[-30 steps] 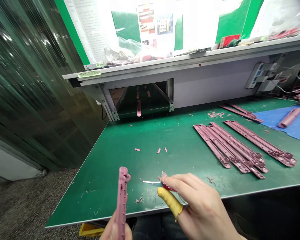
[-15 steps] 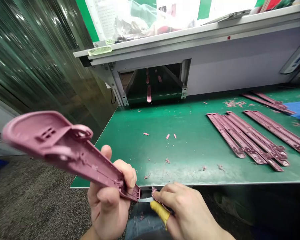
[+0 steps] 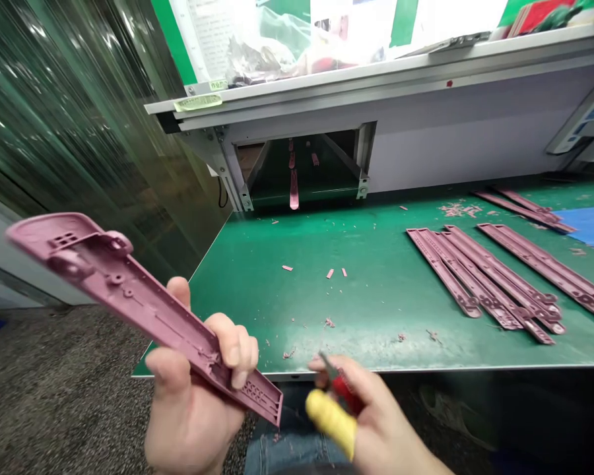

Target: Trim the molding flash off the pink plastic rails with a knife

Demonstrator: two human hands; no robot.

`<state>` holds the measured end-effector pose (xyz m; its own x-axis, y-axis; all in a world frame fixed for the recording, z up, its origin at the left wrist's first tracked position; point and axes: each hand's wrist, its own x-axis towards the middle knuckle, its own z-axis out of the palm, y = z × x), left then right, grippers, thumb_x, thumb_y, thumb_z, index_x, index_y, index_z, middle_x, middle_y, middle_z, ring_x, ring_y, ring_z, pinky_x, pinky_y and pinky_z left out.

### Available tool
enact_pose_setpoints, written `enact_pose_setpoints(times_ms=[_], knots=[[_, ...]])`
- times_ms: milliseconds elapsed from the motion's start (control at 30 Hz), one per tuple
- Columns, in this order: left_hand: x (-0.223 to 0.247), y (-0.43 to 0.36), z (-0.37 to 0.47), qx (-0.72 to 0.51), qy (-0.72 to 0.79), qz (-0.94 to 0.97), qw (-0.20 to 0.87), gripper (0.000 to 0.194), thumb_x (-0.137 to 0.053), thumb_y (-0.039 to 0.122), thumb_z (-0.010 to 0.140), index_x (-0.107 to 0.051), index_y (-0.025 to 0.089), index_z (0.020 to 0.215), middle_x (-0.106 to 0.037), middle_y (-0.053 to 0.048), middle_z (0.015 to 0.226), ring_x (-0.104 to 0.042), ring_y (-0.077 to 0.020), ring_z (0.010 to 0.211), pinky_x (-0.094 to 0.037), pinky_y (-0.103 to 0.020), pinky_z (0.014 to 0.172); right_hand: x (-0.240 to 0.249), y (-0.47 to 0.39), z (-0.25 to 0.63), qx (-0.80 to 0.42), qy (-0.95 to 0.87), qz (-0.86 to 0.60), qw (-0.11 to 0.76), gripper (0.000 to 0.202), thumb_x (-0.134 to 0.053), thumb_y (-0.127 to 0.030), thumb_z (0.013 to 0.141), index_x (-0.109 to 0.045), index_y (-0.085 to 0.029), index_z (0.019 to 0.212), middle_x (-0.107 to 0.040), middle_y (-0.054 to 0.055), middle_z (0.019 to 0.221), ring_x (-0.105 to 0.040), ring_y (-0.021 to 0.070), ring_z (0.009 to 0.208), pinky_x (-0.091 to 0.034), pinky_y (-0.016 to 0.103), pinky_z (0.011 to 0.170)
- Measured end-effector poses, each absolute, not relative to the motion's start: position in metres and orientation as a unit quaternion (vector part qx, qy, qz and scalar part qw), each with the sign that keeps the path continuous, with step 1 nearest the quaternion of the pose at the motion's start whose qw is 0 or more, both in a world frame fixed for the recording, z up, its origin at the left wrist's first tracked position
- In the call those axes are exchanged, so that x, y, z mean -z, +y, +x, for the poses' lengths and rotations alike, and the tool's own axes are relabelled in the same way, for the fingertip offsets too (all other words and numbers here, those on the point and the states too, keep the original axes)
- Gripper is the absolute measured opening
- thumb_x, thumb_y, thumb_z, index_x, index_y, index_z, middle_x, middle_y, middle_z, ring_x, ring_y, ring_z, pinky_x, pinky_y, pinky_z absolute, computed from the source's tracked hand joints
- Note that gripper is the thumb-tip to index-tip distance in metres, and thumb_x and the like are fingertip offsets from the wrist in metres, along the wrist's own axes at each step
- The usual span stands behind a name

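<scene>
A long pink plastic part (image 3: 153,310) slants from the upper left down to the lower middle, its hollow, ribbed side facing me. My left hand (image 3: 198,389) is wrapped round its lower half. Just right of the part's narrow end, my right hand (image 3: 361,409) is closed on a small knife with a red handle (image 3: 345,389). The blade points up and left, apart from the part. Yellow wrapping (image 3: 330,422) covers the right thumb.
Several similar pink parts (image 3: 505,284) lie on the right of the green table (image 3: 297,307). Pink shavings (image 3: 460,210) and scraps are scattered about. Behind, a belt (image 3: 327,188) carrying pink pieces runs through an opening under a shelf (image 3: 327,82). A blue sheet (image 3: 591,224) lies far right.
The blade has left the part's end and now points upward. My left hand has shifted left and turned the part, showing more of its inner side. Pink debris at the right fingertips is gone.
</scene>
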<state>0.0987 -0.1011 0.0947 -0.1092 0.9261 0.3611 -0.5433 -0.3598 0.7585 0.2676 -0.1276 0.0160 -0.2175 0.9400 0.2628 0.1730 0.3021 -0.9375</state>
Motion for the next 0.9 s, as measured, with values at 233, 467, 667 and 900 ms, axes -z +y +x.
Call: enact_pose_setpoints(times_ms=[233,467,667,900], knots=[[-0.067,-0.084,0.092,-0.670,0.531,0.490,0.169,0.068,-0.057,0.033,0.088,-0.021,0.039,0.146,-0.044,-0.006,0.138,-0.044,-0.0223,0.125,-0.044,-0.039,0.099,-0.020,-0.116,0.259,-0.442,-0.675,-0.314,0.500,0.015,-0.069,-0.028,0.079,-0.067,-0.014,0.084,-0.067,0.003,0.071,-0.059,0.0120,0.062,-0.045,0.020,0.061],[-0.069,-0.088,0.057,-0.246,0.191,0.940,-0.143,0.042,-0.052,0.014,0.088,-0.054,0.016,0.130,-0.066,-0.010,0.117,-0.057,-0.0236,0.111,-0.046,-0.041,0.097,-0.067,-0.110,0.305,-0.686,-0.563,-0.346,0.307,0.032,-0.064,-0.048,0.083,-0.058,-0.016,0.087,-0.054,-0.002,0.064,-0.046,0.0089,0.057,-0.036,0.020,0.054],[-0.094,-0.082,0.044,-0.159,0.222,0.954,-0.120,0.042,-0.036,0.013,0.095,-0.047,0.019,0.135,-0.062,-0.007,0.125,-0.051,-0.0234,0.120,-0.043,-0.046,0.102,-0.064,-0.113,0.325,-0.406,-0.749,-0.408,0.327,0.028,-0.037,-0.036,0.099,-0.059,-0.021,0.091,-0.060,0.001,0.080,-0.053,0.0128,0.071,-0.043,0.023,0.067],[-0.115,-0.081,0.046,-0.137,0.188,0.957,-0.174,0.040,-0.030,0.016,0.097,-0.057,0.021,0.126,-0.066,-0.003,0.121,-0.049,-0.0233,0.124,-0.028,-0.051,0.113,-0.051,-0.113,0.305,-0.109,-0.873,-0.352,0.319,0.043,-0.042,-0.056,0.092,-0.058,-0.018,0.100,-0.060,0.003,0.072,-0.052,0.0156,0.060,-0.034,0.026,0.053]])
